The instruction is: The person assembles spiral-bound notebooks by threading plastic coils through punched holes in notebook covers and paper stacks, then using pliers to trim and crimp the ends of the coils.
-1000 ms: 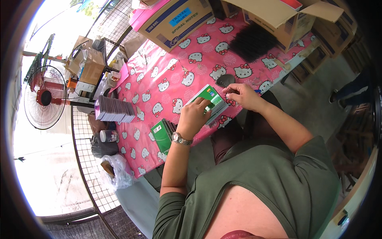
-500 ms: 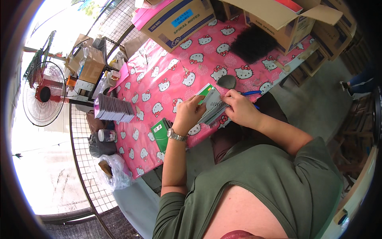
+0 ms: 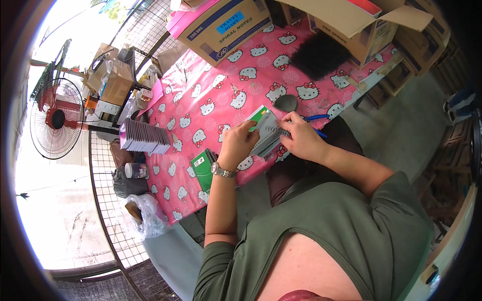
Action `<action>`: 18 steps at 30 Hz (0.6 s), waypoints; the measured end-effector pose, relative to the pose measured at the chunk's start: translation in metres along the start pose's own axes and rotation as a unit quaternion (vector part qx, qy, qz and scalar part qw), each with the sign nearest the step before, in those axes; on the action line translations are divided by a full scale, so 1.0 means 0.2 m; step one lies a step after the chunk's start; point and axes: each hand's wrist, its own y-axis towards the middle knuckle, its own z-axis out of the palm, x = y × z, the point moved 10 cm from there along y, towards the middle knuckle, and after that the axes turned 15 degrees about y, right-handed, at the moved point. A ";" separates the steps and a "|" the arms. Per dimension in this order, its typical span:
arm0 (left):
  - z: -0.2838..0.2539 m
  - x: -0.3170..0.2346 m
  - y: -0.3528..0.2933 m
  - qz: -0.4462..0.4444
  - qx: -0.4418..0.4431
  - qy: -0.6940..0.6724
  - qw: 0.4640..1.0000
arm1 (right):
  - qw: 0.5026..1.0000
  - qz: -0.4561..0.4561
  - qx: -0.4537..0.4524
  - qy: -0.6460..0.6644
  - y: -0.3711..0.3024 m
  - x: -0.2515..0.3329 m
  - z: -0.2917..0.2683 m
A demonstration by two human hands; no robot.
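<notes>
My left hand (image 3: 236,144), with a wristwatch on its wrist, grips a green-covered notebook (image 3: 262,120) tilted up on edge over the pink patterned table (image 3: 211,85). My right hand (image 3: 300,136) pinches the notebook's spiral-bound edge, fingers closed on the wire. Blue-handled pliers (image 3: 315,119) lie just behind my right hand. A second green notebook (image 3: 203,169) lies flat near the table's front edge, left of my left wrist.
A stack of notebooks (image 3: 144,137) stands at the table's left edge. Cardboard boxes (image 3: 226,24) line the far side, beside a black pile of spirals (image 3: 321,53) and a grey dish (image 3: 286,103). A fan (image 3: 54,120) and wire mesh fence (image 3: 105,210) stand left.
The green notebook has been tipped from flat up onto its edge. My right hand has moved onto its spiral side while the left keeps hold.
</notes>
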 end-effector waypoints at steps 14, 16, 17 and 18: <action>0.00 -0.07 0.00 0.021 0.020 0.024 0.999 | 0.832 0.254 0.013 0.493 0.09 -0.20 0.08; 0.01 -0.08 0.01 0.025 0.037 0.040 0.998 | 0.834 0.233 0.001 0.500 0.11 -0.18 0.06; 0.02 -0.05 0.02 0.021 0.044 0.031 0.998 | 0.839 0.224 0.004 0.496 0.12 -0.15 0.05; 0.02 -0.03 0.02 0.018 0.050 0.021 0.998 | 0.843 0.215 0.008 0.492 0.12 -0.12 0.04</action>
